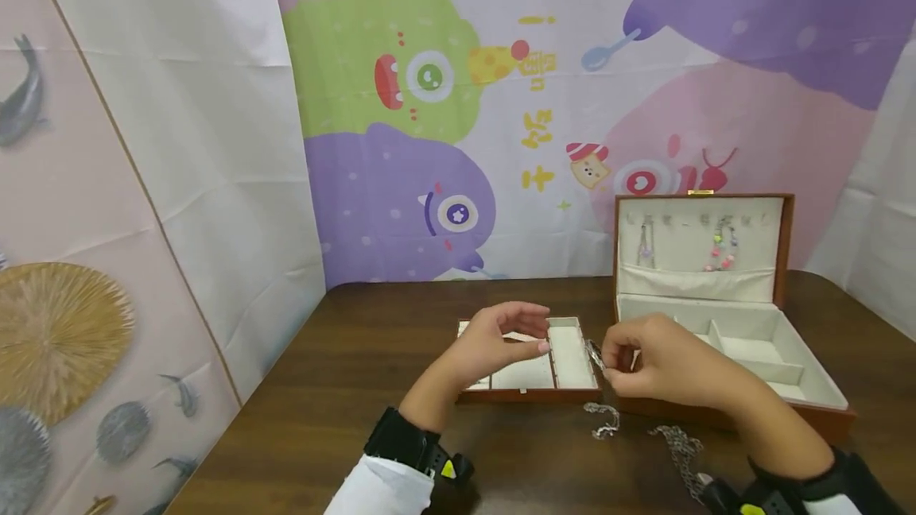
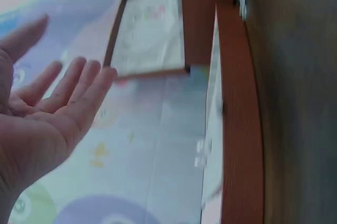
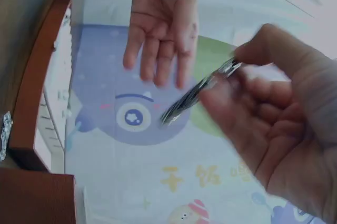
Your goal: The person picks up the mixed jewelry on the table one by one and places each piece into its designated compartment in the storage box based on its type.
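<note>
My right hand (image 1: 661, 360) pinches a thin silver bangle (image 1: 595, 357) between thumb and fingers, between the shallow tray and the jewelry box. In the right wrist view the bangle (image 3: 197, 93) appears almost edge-on; the left wrist view shows part of its curve at the top. My left hand (image 1: 494, 344) hovers over the shallow tray (image 1: 576, 356) with fingers extended, holding nothing; its palm (image 2: 42, 134) shows in the left wrist view. A silver chain (image 1: 603, 420) lies on the table just in front of the tray.
The open brown jewelry box (image 1: 823, 404) stands at the right, its compartments partly hidden by my right arm. A beaded bracelet (image 1: 721, 246) and a fine chain (image 1: 646, 245) hang inside its lid. Another silver chain (image 1: 680, 451) lies near my right wrist. A printed cloth hangs behind the table.
</note>
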`<state>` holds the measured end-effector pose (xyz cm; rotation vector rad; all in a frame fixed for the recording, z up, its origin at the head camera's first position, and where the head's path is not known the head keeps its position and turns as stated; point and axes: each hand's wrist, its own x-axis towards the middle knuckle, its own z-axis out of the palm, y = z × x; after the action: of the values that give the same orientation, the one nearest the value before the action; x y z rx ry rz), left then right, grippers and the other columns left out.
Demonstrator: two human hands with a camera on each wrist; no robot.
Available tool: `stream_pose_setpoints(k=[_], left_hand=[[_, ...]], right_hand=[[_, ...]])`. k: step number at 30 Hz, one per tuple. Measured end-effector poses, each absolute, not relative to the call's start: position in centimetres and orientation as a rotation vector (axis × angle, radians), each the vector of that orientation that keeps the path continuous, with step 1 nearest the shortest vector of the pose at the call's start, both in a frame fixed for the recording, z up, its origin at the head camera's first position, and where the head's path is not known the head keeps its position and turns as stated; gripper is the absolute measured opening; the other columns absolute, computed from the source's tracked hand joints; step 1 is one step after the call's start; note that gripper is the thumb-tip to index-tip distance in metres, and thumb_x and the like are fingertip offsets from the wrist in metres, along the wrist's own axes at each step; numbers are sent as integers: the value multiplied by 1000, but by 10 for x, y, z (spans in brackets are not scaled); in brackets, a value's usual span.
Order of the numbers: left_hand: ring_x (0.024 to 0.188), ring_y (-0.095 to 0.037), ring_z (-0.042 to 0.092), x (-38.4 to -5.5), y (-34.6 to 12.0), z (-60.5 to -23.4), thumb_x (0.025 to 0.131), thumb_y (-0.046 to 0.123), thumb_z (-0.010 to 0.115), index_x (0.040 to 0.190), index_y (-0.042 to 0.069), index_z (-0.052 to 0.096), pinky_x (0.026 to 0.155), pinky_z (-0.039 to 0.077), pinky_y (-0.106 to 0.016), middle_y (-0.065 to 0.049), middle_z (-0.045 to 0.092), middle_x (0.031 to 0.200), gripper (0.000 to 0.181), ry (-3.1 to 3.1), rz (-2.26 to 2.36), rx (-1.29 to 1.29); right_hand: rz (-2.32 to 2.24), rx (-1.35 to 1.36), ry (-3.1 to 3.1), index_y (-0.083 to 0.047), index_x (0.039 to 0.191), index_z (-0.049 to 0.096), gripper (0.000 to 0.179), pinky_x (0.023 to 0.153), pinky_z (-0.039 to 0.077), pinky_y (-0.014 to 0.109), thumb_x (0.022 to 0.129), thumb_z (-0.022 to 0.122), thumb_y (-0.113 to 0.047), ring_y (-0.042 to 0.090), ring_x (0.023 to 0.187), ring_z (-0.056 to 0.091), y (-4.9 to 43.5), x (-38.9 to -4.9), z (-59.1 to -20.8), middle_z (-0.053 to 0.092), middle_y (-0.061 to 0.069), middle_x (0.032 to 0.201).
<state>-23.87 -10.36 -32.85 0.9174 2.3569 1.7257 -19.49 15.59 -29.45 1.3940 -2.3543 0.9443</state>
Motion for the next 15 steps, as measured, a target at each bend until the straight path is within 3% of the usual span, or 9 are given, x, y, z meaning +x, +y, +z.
stream_pose_setpoints(k=[4, 7, 11, 15], left_hand=[[118, -21, 58, -226, -90, -326, 86, -1, 72, 143, 8, 47, 94, 50, -36, -13, 57, 134, 63, 2075, 1819, 980], [116, -25, 60, -219, -84, -326, 87, -9, 65, 144, 2, 43, 93, 51, -45, -22, 53, 136, 62, 1796, 1953, 981], [100, -24, 67, -212, -79, -323, 90, -12, 60, 132, -12, 48, 83, 55, -47, -21, 65, 116, 44, 1571, 2147, 963], [82, -18, 71, -209, -78, -318, 90, -9, 61, 117, -22, 52, 73, 58, -38, -5, 72, 93, 31, 1607, 2255, 991]], right_hand=[[1417, 1442, -2228, -9, 81, 63, 22, 49, 52, 27, 81, 67, 12, 9, 59, 60, 156, -193, -292, 62, -1, 70], [1744, 1484, -2094, -1, 84, 62, 19, 54, 56, 34, 86, 59, 18, 17, 63, 65, 154, -192, -290, 64, 10, 77], [1980, 1478, -1979, 3, 89, 62, 19, 61, 58, 39, 91, 51, 17, 19, 72, 67, 154, -194, -291, 66, 11, 85], [2073, 1481, -1908, 2, 94, 64, 24, 66, 58, 41, 93, 46, 17, 19, 80, 67, 155, -199, -293, 66, 8, 90]])
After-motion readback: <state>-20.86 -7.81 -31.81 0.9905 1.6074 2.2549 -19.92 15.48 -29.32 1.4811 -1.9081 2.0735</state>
